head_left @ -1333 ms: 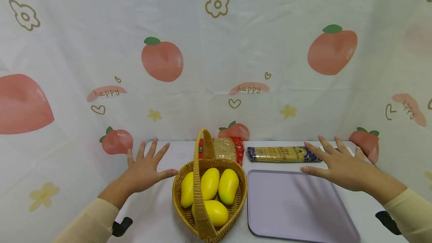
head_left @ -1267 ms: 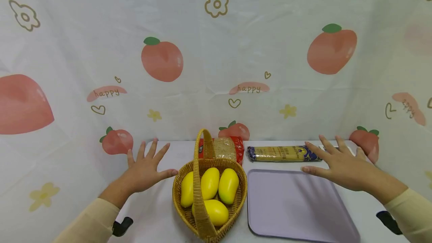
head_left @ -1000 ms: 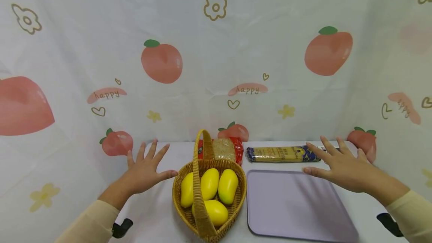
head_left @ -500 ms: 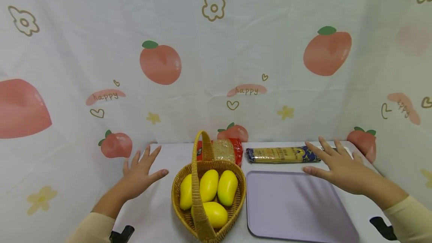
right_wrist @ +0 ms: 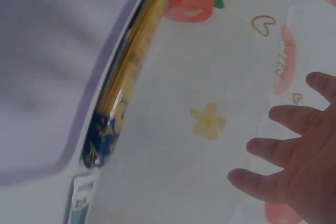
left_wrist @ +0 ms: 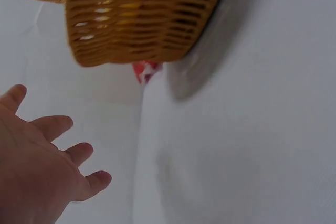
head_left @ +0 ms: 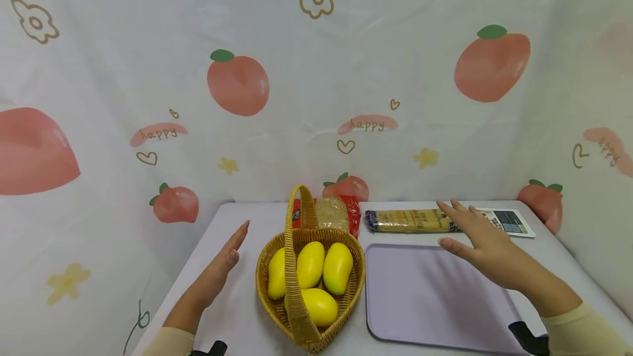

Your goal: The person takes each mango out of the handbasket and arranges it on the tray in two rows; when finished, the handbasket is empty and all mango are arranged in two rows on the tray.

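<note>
left hand [head_left: 212, 279]: fingers straight, released; spread in its wrist view, hand edge-on in the head view, raised left of the basket [head_left: 274, 312], apart from it. right hand [head_left: 487, 243]: released too, fingers straight, thumb held away, pointing forward and inward above the far right part of the tray [head_left: 425, 312]. both forearms reach in from the near corners, cream sleeves [head_left: 583, 334] at the wrists.

basket: brown woven strands, tapered near end, tall arched handle, stands on the white table [head_left: 237, 312]. four smooth yellow mango-like fruits [head_left: 338, 268] inside. tray: flat lavender, rounded corners, low rim, just right of the basket. behind tray, long shiny yellow-and-blue packet [head_left: 410, 221], partly covered by right hand; flat white-and-dark item [head_left: 511, 221] at its right end. red clear-windowed bag [head_left: 332, 213] behind basket. white curtain [head_left: 376, 59] at back, peach and flower prints, light creases.
</note>
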The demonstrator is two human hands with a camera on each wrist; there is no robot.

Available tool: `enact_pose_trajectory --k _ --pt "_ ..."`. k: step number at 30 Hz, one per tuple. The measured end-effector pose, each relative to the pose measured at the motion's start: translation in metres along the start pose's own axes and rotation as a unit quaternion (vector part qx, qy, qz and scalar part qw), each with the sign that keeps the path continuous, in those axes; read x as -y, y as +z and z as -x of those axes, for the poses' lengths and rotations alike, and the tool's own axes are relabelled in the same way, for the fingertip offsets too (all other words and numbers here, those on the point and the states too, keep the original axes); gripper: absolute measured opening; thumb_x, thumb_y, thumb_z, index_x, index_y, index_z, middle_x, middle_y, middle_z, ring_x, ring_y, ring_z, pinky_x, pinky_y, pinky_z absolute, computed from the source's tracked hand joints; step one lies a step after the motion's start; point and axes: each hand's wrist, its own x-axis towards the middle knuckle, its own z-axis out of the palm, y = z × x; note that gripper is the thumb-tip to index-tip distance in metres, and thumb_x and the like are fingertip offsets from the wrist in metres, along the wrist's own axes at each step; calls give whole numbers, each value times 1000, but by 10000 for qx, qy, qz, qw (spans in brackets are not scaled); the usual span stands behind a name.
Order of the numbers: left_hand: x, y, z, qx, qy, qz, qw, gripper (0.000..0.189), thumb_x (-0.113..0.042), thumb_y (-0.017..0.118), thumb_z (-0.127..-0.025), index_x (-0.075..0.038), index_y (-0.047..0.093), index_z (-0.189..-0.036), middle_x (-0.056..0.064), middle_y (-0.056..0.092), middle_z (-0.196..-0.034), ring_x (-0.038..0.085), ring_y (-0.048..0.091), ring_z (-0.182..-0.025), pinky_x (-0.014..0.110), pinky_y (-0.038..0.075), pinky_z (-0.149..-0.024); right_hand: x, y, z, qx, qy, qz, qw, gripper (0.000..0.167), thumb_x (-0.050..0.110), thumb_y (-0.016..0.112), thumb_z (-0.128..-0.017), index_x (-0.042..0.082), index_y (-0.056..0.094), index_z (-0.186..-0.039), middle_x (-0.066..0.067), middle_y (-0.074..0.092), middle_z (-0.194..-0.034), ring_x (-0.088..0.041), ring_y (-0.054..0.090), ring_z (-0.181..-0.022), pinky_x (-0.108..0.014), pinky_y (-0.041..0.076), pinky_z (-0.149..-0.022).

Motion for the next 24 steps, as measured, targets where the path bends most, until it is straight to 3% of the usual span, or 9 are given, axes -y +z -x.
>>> enact_pose_trajectory --k 5,7,9,12,14,17,21,24 --pt "11 19 -3 -103 -219 594 9979 70 -61 27 -115 -33 12 -177 17 7 -180 48 -5 -162 86 -6 -111 10 8 6 -181 -432 -1027 9936 76 27 64 -110 27 26 -175 -20 19 -177 -51 15 -159 -79 13 -116" --pt "15 26 -3 -100 -225 1001 9947 71 -64 25 -113 -34 12 -177 19 7 -180 50 -4 -161 86 -5 -111 14 13 8 -260 -641 -1322 9888 73 27 60 -112 30 24 -175 -15 20 -178 -40 18 -161 -65 16 -122" --pt "19 32 -4 -18 -133 1415 9898 72 -65 22 -113 -33 11 -177 23 5 -179 51 -3 -161 84 -4 -114 20 18 9 -330 -828 -1522 9843 71 28 58 -113 32 24 -175 -12 22 -177 -28 20 -160 -63 18 -120" --pt "24 39 -4 240 51 1930 9809 74 -64 16 -113 -29 5 -177 25 3 -178 48 -3 -162 65 3 -126 29 27 8 -406 -1007 -1616 9809 67 35 55 -114 32 26 -175 -7 26 -176 -14 21 -159 -61 20 -120" --pt "25 43 -4 413 169 2240 9736 75 -63 12 -113 -26 0 -177 26 0 -177 45 -5 -162 46 11 -128 36 32 7 -392 -1081 -1684 9790 67 39 54 -114 32 27 -175 -5 27 -177 -12 20 -159 -72 20 -115" --pt "27 50 -3 503 197 2592 9643 77 -64 11 -112 -23 -2 -177 25 -3 -178 43 -7 -162 24 22 -121 45 40 4 -346 -1202 -1797 9757 67 44 52 -114 30 26 -175 -4 28 -177 -16 21 -160 -59 21 -121" --pt "31 56 0 402 48 2806 9590 79 -63 12 -112 -18 -1 -176 16 -7 -180 36 -7 -163 20 25 -118 51 53 -1 -229 -1402 -2089 9676 70 47 50 -115 22 26 -175 -5 28 -177 -15 22 -160 -27 17 -122" --pt "35 59 2 317 -110 2831 9585 76 -59 11 -114 -17 2 -176 10 -6 -181 31 -7 -163 18 24 -118 57 63 -5 -49 -1553 -2383 9587 71 48 49 -115 19 26 -175 -5 28 -178 -14 21 -161 -17 13 -118"
